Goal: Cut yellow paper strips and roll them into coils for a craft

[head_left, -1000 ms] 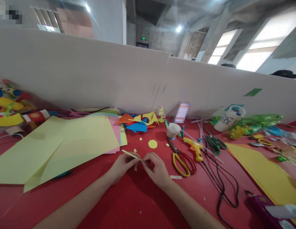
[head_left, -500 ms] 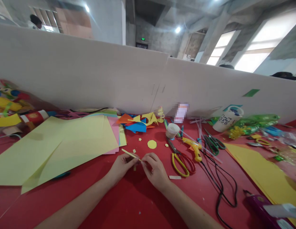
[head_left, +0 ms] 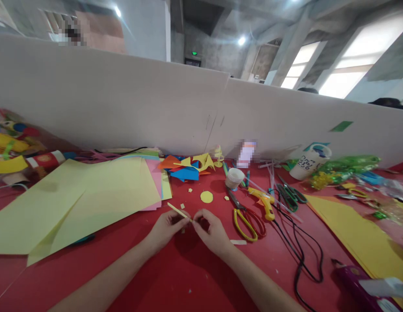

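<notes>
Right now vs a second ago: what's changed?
The thin pale yellow paper strip has turned slightly, its far end shifting a little right. Beyond the long white partition, a person has moved right.
Nothing visibly taken up or let go: left hand still holds the strip, right hand at its near end. Flat round yellow disc and metal scissors with yellow-and-red handles unmoved.

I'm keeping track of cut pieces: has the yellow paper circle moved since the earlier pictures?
No. The yellow paper circle keeps its place below the long dark line on the white partition; the whole view shifts slightly.
</notes>
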The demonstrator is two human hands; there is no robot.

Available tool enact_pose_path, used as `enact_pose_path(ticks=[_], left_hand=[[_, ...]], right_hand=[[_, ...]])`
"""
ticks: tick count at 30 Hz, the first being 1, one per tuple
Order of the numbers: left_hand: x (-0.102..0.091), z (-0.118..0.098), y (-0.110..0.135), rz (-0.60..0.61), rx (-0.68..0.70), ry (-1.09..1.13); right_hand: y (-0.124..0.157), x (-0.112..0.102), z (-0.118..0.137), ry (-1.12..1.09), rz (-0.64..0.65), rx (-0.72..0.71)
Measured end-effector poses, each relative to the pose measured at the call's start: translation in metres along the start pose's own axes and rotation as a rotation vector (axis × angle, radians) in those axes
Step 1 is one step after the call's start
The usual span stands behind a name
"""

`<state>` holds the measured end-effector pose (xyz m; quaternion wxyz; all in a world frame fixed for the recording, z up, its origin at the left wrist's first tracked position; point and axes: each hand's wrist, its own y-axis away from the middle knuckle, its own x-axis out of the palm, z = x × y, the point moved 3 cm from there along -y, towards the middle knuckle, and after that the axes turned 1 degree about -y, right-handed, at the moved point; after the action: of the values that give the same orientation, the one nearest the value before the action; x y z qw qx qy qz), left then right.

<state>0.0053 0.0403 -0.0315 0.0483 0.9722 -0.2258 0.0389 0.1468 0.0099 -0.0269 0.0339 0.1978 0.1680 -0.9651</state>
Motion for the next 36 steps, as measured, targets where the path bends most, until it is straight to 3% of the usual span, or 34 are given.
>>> enact_pose_path(ticks=[9,19,24,36], left_hand=[[0.001,-0.004,0.002,-0.052,-0.023,0.044],[0.002,-0.003,0.0,-0.124,-0.045,0.024],[0.001,-0.004,-0.001,-0.08,-0.049,0.031],[0.002,-0.005,0.002,0.003,-0.057,-0.058]], right_hand=[[0.001,-0.001,0.003,0.012,0.01,-0.063],[0.004,0.0,0.011,0.216,-0.035,-0.173],[0.005,0.0,0.011,0.252,-0.052,-0.204],[0.002,-0.001,0.003,-0.057,-0.02,0.018]])
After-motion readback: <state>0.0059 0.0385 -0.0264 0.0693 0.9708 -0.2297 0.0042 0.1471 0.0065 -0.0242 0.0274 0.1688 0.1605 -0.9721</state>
